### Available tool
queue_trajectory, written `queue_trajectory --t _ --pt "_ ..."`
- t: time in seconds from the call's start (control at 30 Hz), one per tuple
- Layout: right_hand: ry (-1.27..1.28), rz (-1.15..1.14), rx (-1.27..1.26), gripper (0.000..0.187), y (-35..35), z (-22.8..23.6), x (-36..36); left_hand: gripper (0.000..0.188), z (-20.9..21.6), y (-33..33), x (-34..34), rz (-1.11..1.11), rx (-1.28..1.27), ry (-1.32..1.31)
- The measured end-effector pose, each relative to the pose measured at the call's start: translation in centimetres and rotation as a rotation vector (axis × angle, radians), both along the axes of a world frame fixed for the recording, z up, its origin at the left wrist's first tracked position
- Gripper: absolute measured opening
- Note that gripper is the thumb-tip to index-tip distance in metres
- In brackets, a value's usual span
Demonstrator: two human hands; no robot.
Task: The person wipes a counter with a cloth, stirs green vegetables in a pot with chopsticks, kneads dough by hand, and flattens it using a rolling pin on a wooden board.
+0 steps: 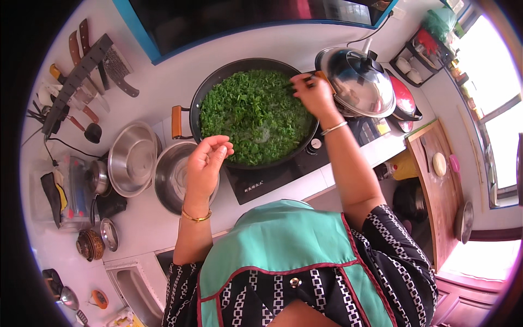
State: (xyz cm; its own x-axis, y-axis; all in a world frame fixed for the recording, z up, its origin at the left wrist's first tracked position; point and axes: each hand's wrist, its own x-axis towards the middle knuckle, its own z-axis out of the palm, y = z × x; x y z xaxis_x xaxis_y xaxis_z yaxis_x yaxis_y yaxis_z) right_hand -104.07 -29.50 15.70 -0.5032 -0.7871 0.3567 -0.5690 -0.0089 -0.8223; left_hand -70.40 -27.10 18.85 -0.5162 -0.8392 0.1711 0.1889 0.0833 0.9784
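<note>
A wide dark pan (194, 121) with wooden side handles sits on a black induction cooktop (256, 185). Chopped leafy greens (245, 103) fill it, with some pale liquid showing among them. My left hand (204, 163), with a gold bangle at the wrist, hovers by the pan's near left rim; its fingers are curled in toward the thumb, and nothing shows between them. Over the pan's right rim, near the right handle, is my right hand (316, 95). Motion blurs its fingers, so whether they hold anything is unclear.
Two steel basins (131, 158) stand left of the pan. At its right is a lidded pot (362, 87), with a red appliance (403, 98) behind. Knives hang on a wall rack (76, 84) at left. A wooden board (436, 201) lies at right, beside the window.
</note>
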Motion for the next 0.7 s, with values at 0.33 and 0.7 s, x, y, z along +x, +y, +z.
queue_trajectory --t 0.33,0.7 --pt "-0.22 0.07 -0.07 0.023 -1.5 9.4 -0.1 0.019 0.1 0.6 3.3 0.247 -0.008 -0.023" --pt "-0.139 0.707 0.311 0.023 -6.8 5.8 7.5 0.018 -0.3 2.0 5.9 0.319 0.018 -0.048"
